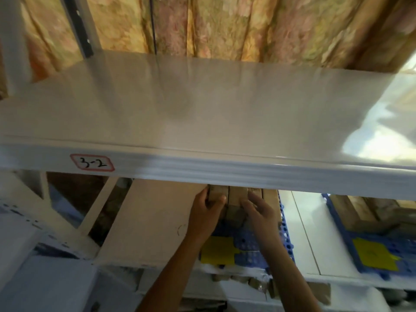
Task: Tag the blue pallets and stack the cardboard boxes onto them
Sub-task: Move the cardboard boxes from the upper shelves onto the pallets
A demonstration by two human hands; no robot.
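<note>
A blue perforated pallet (249, 242) lies on the lower white shelf, with a yellow tag (217, 249) on its near part. Several small cardboard boxes (234, 204) stand on it side by side, their far ends hidden under the upper shelf. My left hand (207, 209) grips the leftmost box, thumb on its top. Fingers spread, my right hand (258, 212) rests on the boxes to the right. A second blue pallet (351, 239) at the right carries its own yellow tag (373, 253) and more cardboard boxes (364, 210).
An upper white shelf (202, 122) labelled "3-2" (92, 162) overhangs the hands closely. A large flat cardboard box (153, 219) lies left of the pallet. More small boxes (247, 282) sit on the shelf below. Patterned curtain (225, 25) behind.
</note>
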